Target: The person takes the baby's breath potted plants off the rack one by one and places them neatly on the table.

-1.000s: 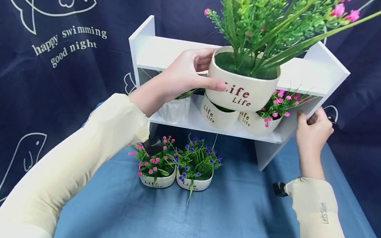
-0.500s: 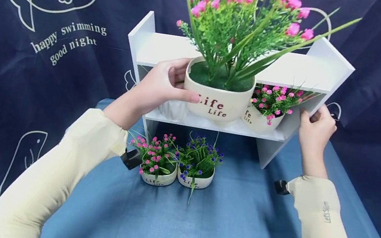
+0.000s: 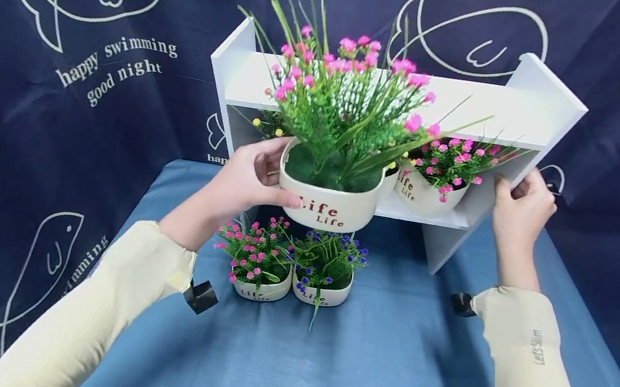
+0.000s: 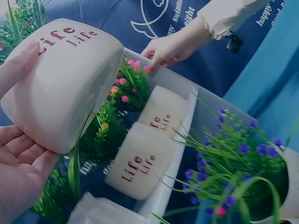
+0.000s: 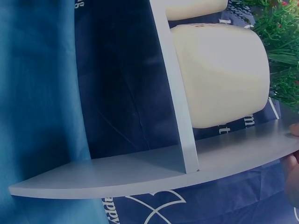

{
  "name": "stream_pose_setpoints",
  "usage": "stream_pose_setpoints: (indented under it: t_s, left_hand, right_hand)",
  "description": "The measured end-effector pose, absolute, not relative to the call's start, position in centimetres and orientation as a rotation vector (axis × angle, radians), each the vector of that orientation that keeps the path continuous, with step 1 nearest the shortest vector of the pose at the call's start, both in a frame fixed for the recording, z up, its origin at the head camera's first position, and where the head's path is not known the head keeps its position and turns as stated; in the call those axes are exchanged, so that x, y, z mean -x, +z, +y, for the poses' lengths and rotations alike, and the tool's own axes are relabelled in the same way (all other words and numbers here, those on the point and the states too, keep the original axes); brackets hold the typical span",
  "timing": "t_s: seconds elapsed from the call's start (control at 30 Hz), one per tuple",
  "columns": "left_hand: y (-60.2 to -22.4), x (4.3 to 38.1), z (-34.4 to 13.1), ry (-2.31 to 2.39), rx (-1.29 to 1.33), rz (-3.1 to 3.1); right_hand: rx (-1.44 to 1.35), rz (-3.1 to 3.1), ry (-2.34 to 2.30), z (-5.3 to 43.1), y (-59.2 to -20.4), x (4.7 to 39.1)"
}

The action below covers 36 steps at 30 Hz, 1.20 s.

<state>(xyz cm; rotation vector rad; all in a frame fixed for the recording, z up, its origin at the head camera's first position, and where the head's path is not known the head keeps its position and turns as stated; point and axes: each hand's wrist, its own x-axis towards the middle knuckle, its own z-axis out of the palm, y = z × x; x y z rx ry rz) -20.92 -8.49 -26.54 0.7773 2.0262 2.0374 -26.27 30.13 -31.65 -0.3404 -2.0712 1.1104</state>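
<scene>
My left hand (image 3: 249,178) grips the left side of a cream oval flowerpot (image 3: 327,206) lettered "Life", its thumb over the front. Pink flowers and long green blades rise from this pot, held up in front of the white shelf (image 3: 447,104). In the left wrist view the pot's bottom (image 4: 96,109) shows, apart from the shelf. My right hand (image 3: 522,207) pinches the front edge of the shelf's right side panel (image 3: 551,131). In the right wrist view only part of that hand (image 5: 292,179) shows, thumb inside the panel.
On the middle board stand several pots, among them a pink-flowered one (image 3: 429,194) at right and a white pot (image 4: 105,212). Below, on the blue cloth (image 3: 375,368), sit a pink-flowered pot (image 3: 260,290) and a blue-flowered pot (image 3: 322,294), side by side.
My left hand has brought the held flowerpot down and to the left, away from the shelf's upper board. The right hand keeps its hold on the side panel.
</scene>
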Motion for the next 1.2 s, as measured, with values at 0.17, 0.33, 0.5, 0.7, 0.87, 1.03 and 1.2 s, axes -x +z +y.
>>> stream_pose_setpoints:
  t_s: [0.17,0.33,0.5,0.7,0.87,1.03,1.2]
  left_hand:
    - [-28.3,20.4,-9.3,2.092,-0.715,2.008]
    - [-29.5,19.8,-10.6,2.117,-0.623,2.004]
    - [-30.6,19.3,-12.1,2.105,-0.606,2.048]
    - [-31.5,18.6,-13.7,2.108,-0.6,2.105]
    - [-32.3,17.7,-15.3,2.12,-0.581,2.111]
    - [-33.3,17.1,-16.6,2.131,-0.688,2.08]
    - [-34.2,16.4,-18.3,2.112,-0.742,2.092]
  right_hand:
    - [0.345,-2.075,1.106,30.5,-31.4,26.1]
    - [0.34,-2.081,1.104,30.5,-31.3,26.1]
    - [0.326,-2.073,1.117,30.4,-31.3,26.3]
    - [0.327,-2.069,1.114,30.4,-31.4,26.4]
    - [0.325,-2.059,1.141,30.4,-31.5,26.4]
    - [0.319,-2.054,1.152,30.4,-31.5,26.3]
    - [0.316,-2.066,1.145,30.3,-31.7,26.5]
